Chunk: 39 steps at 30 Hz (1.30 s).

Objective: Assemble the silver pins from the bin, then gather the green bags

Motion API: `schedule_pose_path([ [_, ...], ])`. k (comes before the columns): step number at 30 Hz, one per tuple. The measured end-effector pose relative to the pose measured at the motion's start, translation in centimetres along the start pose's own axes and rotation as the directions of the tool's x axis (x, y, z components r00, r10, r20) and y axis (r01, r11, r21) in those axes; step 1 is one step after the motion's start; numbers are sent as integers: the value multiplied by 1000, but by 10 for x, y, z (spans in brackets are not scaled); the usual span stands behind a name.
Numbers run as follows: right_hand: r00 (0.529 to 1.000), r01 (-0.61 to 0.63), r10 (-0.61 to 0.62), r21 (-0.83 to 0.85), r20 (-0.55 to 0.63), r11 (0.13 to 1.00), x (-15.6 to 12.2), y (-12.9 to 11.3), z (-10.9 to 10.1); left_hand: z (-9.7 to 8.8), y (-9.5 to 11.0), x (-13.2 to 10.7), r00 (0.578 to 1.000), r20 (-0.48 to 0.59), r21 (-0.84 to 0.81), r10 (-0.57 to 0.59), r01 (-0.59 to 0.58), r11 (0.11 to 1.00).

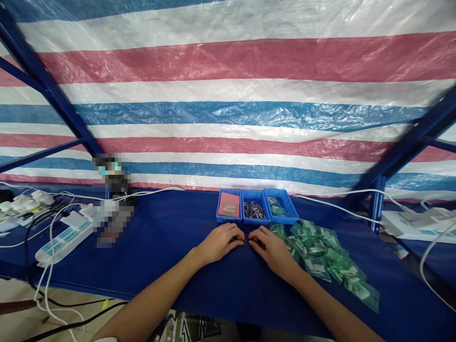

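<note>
My left hand (221, 242) and my right hand (272, 249) rest on the blue table cover (171, 237), fingertips meeting in a pinch around a small dark part (246, 242) too tiny to name. Just behind them stand three small blue bins: one (228, 206) with a red-pink sheet, the middle one (254, 209) with several thin metal pins, the right one (281, 205) with green packets. A spread of green plastic packets (327, 259) lies right of my right hand.
White power strips (64, 235) with cables lie at the left, more white cable and a strip (409, 221) at the right. A striped red, white and blue tarp (228, 95) hangs behind. Blue frame bars (406, 142) slant at both sides. The table's front edge is near my forearms.
</note>
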State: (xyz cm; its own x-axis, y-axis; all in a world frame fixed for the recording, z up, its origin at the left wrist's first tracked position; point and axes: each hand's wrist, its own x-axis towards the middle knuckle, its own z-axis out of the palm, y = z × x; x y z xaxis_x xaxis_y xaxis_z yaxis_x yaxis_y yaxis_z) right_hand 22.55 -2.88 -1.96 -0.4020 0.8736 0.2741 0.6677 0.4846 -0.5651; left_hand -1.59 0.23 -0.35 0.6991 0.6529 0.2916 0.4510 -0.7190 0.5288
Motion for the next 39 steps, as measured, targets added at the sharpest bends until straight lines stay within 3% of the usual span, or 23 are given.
schedule_pose_path([
  [39, 999, 36, -35, -28, 13, 999, -2, -1, 1, -2, 4, 2, 1000, 6, -66, -22, 22, 998],
])
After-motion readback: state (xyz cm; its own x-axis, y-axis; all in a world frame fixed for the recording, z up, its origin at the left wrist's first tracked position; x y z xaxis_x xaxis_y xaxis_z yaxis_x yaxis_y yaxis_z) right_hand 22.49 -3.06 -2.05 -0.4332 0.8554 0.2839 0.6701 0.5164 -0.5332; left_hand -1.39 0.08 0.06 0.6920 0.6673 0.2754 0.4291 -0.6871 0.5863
